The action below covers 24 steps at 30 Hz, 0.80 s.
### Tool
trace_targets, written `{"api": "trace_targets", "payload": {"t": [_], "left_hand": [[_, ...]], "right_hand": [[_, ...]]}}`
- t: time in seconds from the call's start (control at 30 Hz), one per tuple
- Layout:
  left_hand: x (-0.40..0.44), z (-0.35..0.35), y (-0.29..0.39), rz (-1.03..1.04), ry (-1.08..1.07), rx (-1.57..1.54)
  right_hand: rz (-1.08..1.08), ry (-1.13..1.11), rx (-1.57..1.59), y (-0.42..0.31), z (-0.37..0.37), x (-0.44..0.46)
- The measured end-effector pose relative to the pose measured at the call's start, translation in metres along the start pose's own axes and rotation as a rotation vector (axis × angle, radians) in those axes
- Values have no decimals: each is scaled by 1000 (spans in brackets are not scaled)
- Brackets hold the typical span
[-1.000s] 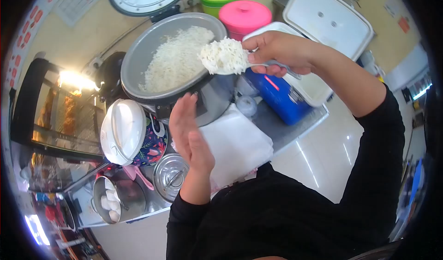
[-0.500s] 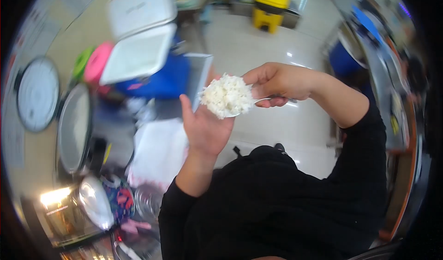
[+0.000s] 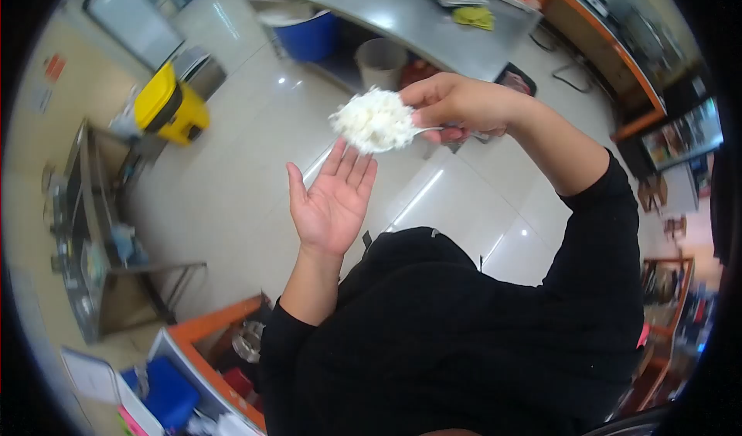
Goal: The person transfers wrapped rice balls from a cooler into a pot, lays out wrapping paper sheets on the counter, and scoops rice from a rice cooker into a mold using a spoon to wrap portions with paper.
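Observation:
A mound of white rice (image 3: 372,119) sits heaped on a spoon, whose thin metal handle (image 3: 427,130) shows at the right of the heap. My right hand (image 3: 460,103) is closed round that handle, its fingers close against the rice. The bowl of the spoon is mostly hidden under the grains. Below the rice, my left hand (image 3: 332,204) is palm up with its fingers stretched out. Its fingertips lie just under the heap; whether they touch it I cannot tell.
Ahead stands a steel table (image 3: 371,7) with a yellow cloth (image 3: 473,18) on it. A blue tub (image 3: 308,38) and a pale bucket (image 3: 381,63) are beneath its near edge. To the left are a yellow bin (image 3: 171,103) and a metal table (image 3: 85,227). Tiled floor (image 3: 255,165) lies between.
My body has turned right, away from the counter with the foam box and rice pot, toward the steel table. The left hand has dropped lower relative to the spoon of rice.

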<state>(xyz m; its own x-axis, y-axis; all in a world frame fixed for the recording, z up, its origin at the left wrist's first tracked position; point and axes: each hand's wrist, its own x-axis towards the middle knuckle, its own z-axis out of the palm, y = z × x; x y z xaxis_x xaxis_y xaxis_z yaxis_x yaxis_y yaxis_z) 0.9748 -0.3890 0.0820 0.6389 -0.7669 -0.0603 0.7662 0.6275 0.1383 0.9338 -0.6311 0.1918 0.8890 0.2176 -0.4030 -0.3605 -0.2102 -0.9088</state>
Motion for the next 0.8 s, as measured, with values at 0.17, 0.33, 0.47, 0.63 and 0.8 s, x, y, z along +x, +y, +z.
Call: {"api": "trace_targets", "payload": {"t": [0.17,0.33,0.47,0.63,0.8], "left_hand": [[94,3,-37,-148,100,41],[127,-29,-8,-49,294,36],[113,-60,45,205,476,96],[41,-104,108,513,757,325],[-58,-126,135,722,1089,281]], "right_hand": [[103,478,204,61,-143,-71],[272,877,304,153,-286,-124],[490,1129,153,241,-401,-117],[775,1436,-698,312,-482,-68],[583,1672,-585,295,-466,-54]]}}
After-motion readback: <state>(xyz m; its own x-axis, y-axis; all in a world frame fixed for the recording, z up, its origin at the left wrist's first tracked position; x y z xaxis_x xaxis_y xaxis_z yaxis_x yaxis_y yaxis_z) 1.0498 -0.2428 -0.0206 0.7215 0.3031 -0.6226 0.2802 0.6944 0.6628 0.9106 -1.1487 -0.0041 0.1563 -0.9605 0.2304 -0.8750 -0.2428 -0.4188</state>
